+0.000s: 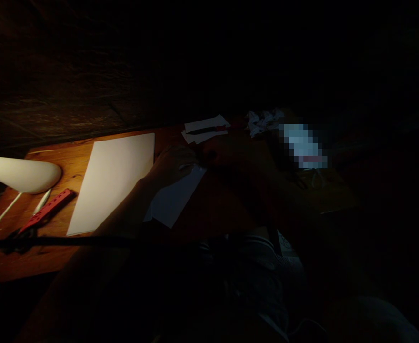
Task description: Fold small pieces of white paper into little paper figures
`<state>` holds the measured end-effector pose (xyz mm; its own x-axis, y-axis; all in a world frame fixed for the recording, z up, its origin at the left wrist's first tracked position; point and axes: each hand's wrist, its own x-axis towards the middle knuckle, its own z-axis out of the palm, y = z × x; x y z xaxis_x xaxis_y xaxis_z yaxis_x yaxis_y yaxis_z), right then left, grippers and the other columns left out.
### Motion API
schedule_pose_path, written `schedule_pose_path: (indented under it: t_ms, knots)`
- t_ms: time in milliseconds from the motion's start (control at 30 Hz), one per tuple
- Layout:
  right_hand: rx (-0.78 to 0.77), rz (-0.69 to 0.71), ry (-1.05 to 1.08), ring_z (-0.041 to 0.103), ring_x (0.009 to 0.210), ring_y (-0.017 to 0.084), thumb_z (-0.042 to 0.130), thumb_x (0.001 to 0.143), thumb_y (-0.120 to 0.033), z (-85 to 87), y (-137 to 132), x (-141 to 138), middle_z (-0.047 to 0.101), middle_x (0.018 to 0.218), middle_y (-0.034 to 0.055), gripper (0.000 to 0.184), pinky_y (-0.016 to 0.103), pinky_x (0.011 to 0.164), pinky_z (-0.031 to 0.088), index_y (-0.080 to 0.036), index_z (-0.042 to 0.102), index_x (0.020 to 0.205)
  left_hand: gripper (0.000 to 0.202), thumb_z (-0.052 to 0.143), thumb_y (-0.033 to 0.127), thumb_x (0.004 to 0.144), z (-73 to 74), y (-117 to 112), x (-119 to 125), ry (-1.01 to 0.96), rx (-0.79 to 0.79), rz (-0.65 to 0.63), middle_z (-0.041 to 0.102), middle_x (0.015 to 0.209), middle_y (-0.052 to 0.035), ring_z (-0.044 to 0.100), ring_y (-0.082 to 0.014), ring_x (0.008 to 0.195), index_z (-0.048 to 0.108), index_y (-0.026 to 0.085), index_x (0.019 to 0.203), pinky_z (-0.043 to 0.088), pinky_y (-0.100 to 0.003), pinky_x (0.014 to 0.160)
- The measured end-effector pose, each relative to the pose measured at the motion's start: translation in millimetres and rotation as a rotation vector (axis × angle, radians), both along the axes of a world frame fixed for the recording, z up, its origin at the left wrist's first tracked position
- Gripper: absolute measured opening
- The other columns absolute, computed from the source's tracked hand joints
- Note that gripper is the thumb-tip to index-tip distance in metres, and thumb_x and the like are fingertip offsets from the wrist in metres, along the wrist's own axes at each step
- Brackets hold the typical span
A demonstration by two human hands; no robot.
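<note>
In dim lamplight, the person's left hand [175,161] rests with bent fingers on the upper edge of a small white paper [172,200], which lies on the wooden table [70,164] just right of a larger white sheet [113,178]. Whether the hand pinches the paper or only presses on it cannot be told. The right hand [227,156] sits just beside the paper's top corner in deep shadow, its grip unreadable, while a red ruler-like tool [48,209] lies well apart near the lamp [24,174].

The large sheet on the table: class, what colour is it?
The large sheet is plain white; head view.
</note>
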<state>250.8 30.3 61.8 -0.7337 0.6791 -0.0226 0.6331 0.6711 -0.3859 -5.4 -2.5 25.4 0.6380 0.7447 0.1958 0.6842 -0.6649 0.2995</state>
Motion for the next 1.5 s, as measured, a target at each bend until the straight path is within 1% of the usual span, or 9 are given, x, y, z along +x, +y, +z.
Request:
schedule_pose_path:
  t_ms: [200,400,533,667,833,933,1133,1333,1500]
  knots:
    - [-0.022,-0.005,0.015,0.068,0.085,0.019,0.074,0.092,-0.024,-2.7,3.9,1.2,0.085,0.107,0.0048,0.020,0.030,0.075,0.038,-0.022,0.088,0.106,0.026,0.064,0.025,0.102,-0.7,0.0,0.0,-0.019,-0.002,0.000,0.081,0.135,-0.0048,0.070,-0.0296,0.133,0.084,0.030,0.117,0.052,-0.054,0.117]
    - [-0.006,-0.016,-0.001,0.065,0.078,0.016,0.072,0.091,-0.021,2.0,-0.4,-0.9,0.084,0.100,0.0032,0.018,0.030,0.075,0.038,-0.021,0.088,0.100,0.028,0.062,0.026,0.101,1.1,-1.2,1.8,-0.001,-0.022,0.002,0.080,0.137,-0.0086,0.070,-0.0317,0.132,0.084,0.027,0.119,0.053,-0.055,0.116]
    - [0.000,-0.009,0.007,0.063,0.076,0.016,0.072,0.092,-0.020,2.9,-2.3,-1.3,0.084,0.097,0.0050,0.016,0.030,0.072,0.036,-0.019,0.087,0.096,0.026,0.065,0.026,0.099,-0.8,-0.7,1.1,-0.010,0.004,0.025,0.081,0.134,-0.0058,0.070,-0.0300,0.132,0.082,0.029,0.119,0.052,-0.052,0.116]
    - [-0.021,0.007,0.016,0.065,0.078,0.017,0.072,0.093,-0.019,7.3,-4.5,-0.7,0.084,0.099,0.0049,0.017,0.030,0.074,0.037,-0.019,0.088,0.099,0.022,0.065,0.026,0.099,-1.3,0.5,1.2,-0.010,0.009,0.013,0.082,0.130,-0.0049,0.071,-0.0293,0.128,0.082,0.029,0.113,0.053,-0.050,0.114]
    - [-0.018,-0.042,-0.018,0.069,0.082,0.020,0.074,0.091,-0.021,13.5,-7.2,-1.2,0.085,0.100,0.0044,0.018,0.030,0.075,0.039,-0.022,0.088,0.102,0.023,0.063,0.024,0.099,2.0,-0.9,3.9,0.024,0.023,0.032,0.082,0.131,-0.0068,0.070,-0.0314,0.128,0.083,0.027,0.110,0.053,-0.052,0.114]
    - [-0.035,-0.035,-0.008,0.069,0.082,0.019,0.074,0.089,-0.020,6.0,-0.3,-1.0,0.086,0.102,0.0031,0.022,0.029,0.075,0.040,-0.024,0.089,0.105,0.025,0.062,0.023,0.099,3.5,-2.4,4.8,0.038,0.022,0.031,0.081,0.132,-0.0075,0.070,-0.0322,0.129,0.084,0.026,0.110,0.053,-0.053,0.114]
    - [-0.101,0.036,0.075,0.074,0.087,0.020,0.072,0.084,-0.018,-21.1,21.1,9.3,0.088,0.104,0.0016,0.028,0.030,0.079,0.045,-0.025,0.091,0.104,0.024,0.062,0.023,0.101,1.9,-2.3,3.8,0.018,0.004,0.017,0.081,0.134,-0.0048,0.069,-0.0301,0.130,0.082,0.029,0.113,0.053,-0.051,0.114]
    - [-0.042,0.038,0.171,0.076,0.111,0.024,0.066,0.087,-0.013,-20.8,15.8,16.3,0.086,0.129,0.0043,0.040,0.035,0.100,0.051,-0.023,0.090,0.118,0.027,0.062,0.022,0.101,0.3,-1.3,3.0,0.001,0.010,0.014,0.081,0.134,-0.0046,0.069,-0.0298,0.132,0.083,0.029,0.116,0.051,-0.052,0.118]
    - [-0.002,0.058,0.162,0.075,0.117,0.025,0.064,0.089,-0.014,-21.5,12.8,12.2,0.084,0.134,0.0059,0.043,0.036,0.103,0.051,-0.023,0.088,0.124,0.028,0.063,0.021,0.100,0.2,-1.5,2.7,0.018,0.007,0.015,0.080,0.135,-0.0061,0.066,-0.0313,0.134,0.084,0.028,0.117,0.051,-0.056,0.119]
